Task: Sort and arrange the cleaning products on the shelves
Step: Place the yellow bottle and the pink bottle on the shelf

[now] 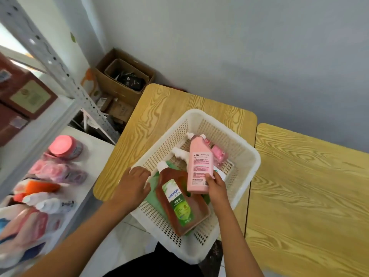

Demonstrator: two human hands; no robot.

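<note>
White perforated plastic basket (247, 156), resting on a wood-grain table (151, 120); a second wood-grain table (311, 196) stands just beside it to the right. Contents: brown disinfectant bottle (179, 198) with white cap and green "seaways" label, lying on its side over a green pouch (154, 193); white spray bottle (182, 155), partly hidden; small pink pack (219, 155) at the far side. Pink bottle (197, 166) with white cap, back label facing up, lifted above the basket contents and gripped at its lower end by the right hand (216, 185), thumb on the label. Left hand (132, 185): fingers curled over the basket's near-left rim, holding it. White metal shelf (95, 156) at left, carrying a pink-lidded jar (63, 146), pink refill packs (56, 170), an orange-capped bottle (40, 186) and further blurred bottles. Cardboard box (123, 76) on the floor in the corner.
</note>
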